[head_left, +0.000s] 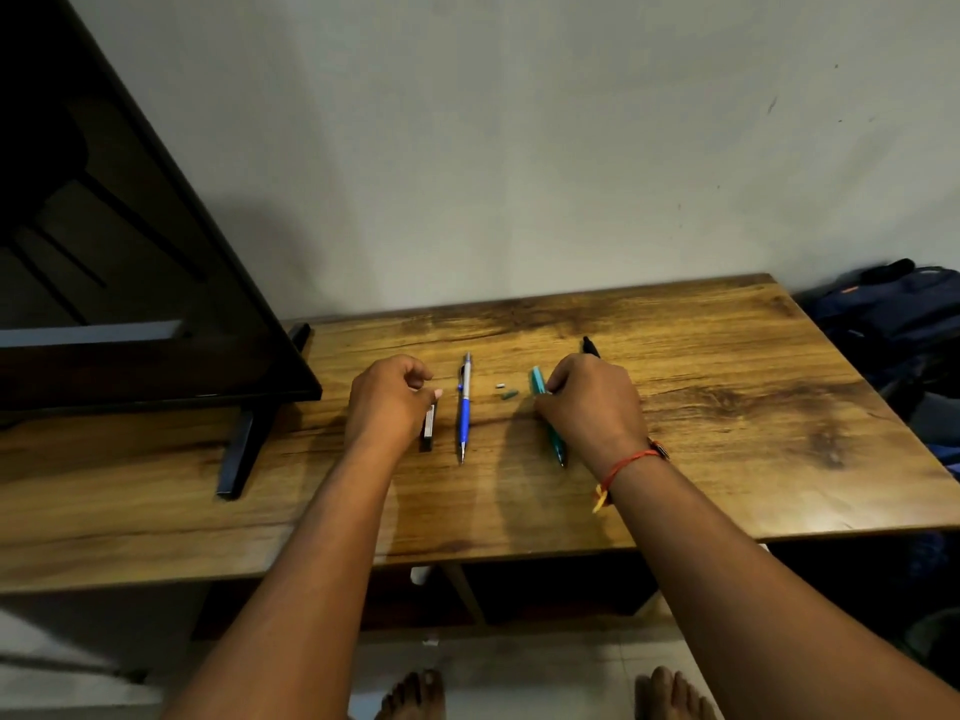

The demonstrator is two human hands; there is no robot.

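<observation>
Two hands: right hand (592, 402) grips a slim teal plastic pencil (537, 381); left hand (387, 400) curls over a small black-and-white case (428, 431), grip unclear. Pencil best lifted steadily, clear of small loose caps (510, 393).

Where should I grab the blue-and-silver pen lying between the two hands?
Pinch the blue-and-silver pen at its blue lower barrel, coming from above, across its left and right sides. It lies flat on the table, tip toward the person, with bare wood either side.
</observation>
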